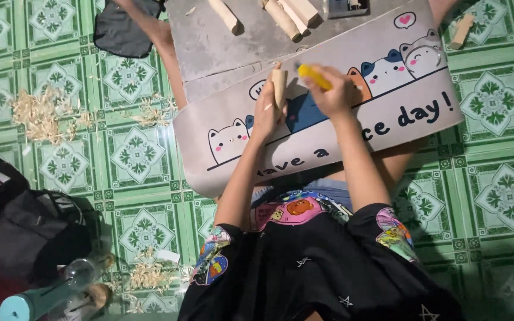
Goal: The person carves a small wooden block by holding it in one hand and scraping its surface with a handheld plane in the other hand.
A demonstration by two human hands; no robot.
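Note:
My left hand grips a short pale wooden piece, held upright over a grey mat with cartoon cats that lies across my lap. My right hand is closed around a yellow-handled tool, whose tip points toward the top of the wooden piece. The two hands are close together above the mat's middle. My arms reach forward from black sleeves with coloured prints.
Several more pale wooden pieces lie on a grey board beyond the mat. One wooden block rests on the green patterned tile floor at right. Wood shavings are scattered left. Dark bags and a clear bottle sit lower left.

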